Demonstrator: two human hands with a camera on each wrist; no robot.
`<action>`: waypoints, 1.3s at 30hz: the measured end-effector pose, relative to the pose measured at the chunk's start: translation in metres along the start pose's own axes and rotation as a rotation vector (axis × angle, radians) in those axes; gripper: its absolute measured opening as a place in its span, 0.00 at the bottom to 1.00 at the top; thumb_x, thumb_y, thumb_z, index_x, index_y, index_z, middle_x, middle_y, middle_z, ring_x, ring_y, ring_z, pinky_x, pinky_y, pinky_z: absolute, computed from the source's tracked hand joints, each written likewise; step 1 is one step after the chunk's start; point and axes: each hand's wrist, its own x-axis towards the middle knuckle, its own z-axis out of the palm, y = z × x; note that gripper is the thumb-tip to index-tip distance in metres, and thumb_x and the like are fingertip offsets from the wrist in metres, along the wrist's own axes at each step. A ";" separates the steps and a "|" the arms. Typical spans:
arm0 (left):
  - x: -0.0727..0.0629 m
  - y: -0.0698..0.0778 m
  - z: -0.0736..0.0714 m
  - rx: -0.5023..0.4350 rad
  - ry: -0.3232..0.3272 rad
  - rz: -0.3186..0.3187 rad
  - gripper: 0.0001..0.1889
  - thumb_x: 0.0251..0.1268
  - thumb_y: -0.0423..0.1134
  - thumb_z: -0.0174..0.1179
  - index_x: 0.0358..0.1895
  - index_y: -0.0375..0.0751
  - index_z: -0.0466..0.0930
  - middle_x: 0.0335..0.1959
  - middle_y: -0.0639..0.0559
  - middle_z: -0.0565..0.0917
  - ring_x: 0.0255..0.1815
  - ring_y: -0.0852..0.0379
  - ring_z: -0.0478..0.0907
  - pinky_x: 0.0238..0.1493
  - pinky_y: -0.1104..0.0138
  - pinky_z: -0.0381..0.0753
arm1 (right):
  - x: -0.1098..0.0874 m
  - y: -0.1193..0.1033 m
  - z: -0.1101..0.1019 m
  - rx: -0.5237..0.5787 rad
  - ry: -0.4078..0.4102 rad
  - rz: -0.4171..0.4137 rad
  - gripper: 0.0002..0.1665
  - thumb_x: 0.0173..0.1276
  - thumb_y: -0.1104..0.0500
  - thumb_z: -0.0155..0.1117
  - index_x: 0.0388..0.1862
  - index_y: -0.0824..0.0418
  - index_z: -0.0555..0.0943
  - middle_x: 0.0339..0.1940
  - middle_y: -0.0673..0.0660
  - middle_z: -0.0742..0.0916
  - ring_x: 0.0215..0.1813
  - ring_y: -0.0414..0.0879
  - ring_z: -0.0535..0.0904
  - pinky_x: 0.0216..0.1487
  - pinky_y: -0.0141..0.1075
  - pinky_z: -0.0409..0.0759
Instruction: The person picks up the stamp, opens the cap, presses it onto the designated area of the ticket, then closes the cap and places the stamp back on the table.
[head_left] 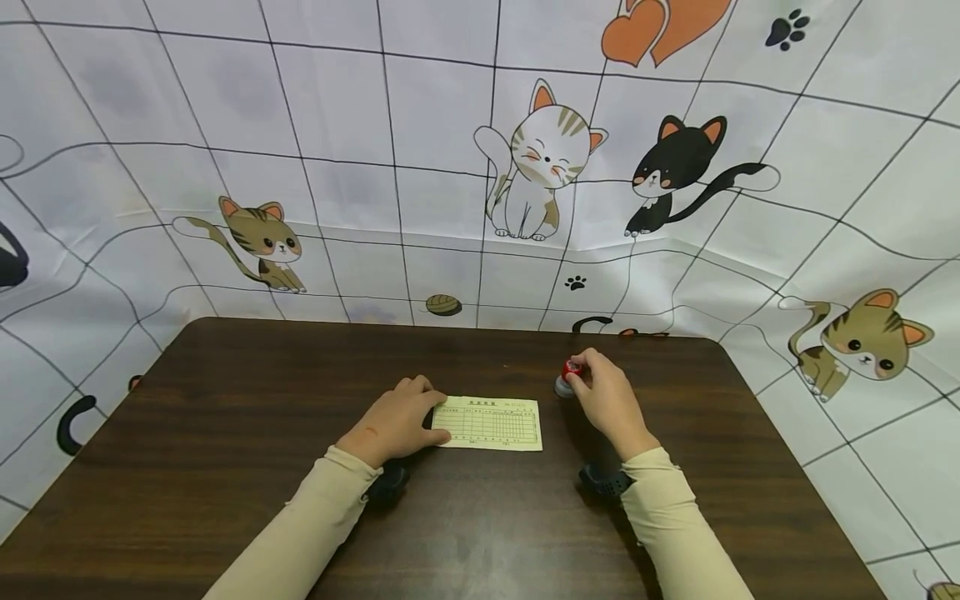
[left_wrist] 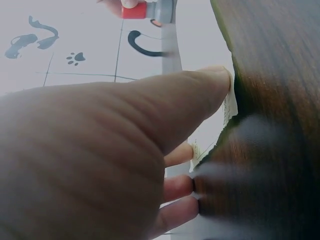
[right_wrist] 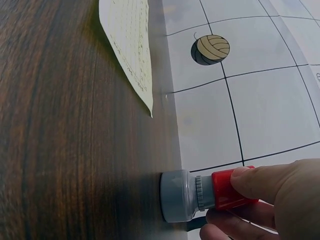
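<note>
From where I stand, the person's right hand (head_left: 611, 404) has its fingers narrowed around the red top of a small stamp with a round grey base (right_wrist: 202, 192). The stamp sits upright on the dark brown wood-grain worktop (head_left: 247, 400), just right of a pale yellow rectangular paper form printed with a grid (head_left: 495, 423), and apart from it. The left hand (head_left: 397, 421) rests at the form's left end, fingers spread wide, thumb pressing the near corner. Behind hangs a white gridded sheet with cartoon cats (head_left: 442, 108).
</note>
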 end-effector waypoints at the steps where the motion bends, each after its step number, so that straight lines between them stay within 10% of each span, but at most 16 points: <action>1: 0.000 0.000 0.000 0.006 0.002 0.001 0.32 0.64 0.56 0.72 0.67 0.43 0.80 0.58 0.45 0.78 0.57 0.45 0.75 0.58 0.50 0.80 | 0.000 0.000 0.000 0.000 0.003 -0.004 0.16 0.72 0.63 0.69 0.56 0.65 0.81 0.52 0.64 0.87 0.46 0.57 0.85 0.52 0.53 0.84; 22: 0.000 -0.003 -0.006 -0.013 0.009 0.019 0.35 0.67 0.56 0.70 0.72 0.44 0.76 0.64 0.43 0.77 0.62 0.43 0.76 0.60 0.48 0.80 | -0.002 -0.008 -0.001 0.116 0.040 -0.032 0.20 0.72 0.65 0.69 0.62 0.66 0.80 0.54 0.64 0.86 0.52 0.56 0.87 0.54 0.49 0.86; 39: -0.004 0.010 -0.025 -0.009 0.165 0.125 0.39 0.68 0.56 0.69 0.77 0.45 0.69 0.66 0.45 0.77 0.67 0.43 0.74 0.64 0.49 0.78 | -0.008 -0.036 0.000 0.377 -0.049 -0.065 0.15 0.68 0.66 0.70 0.52 0.64 0.80 0.45 0.60 0.89 0.43 0.48 0.87 0.40 0.31 0.84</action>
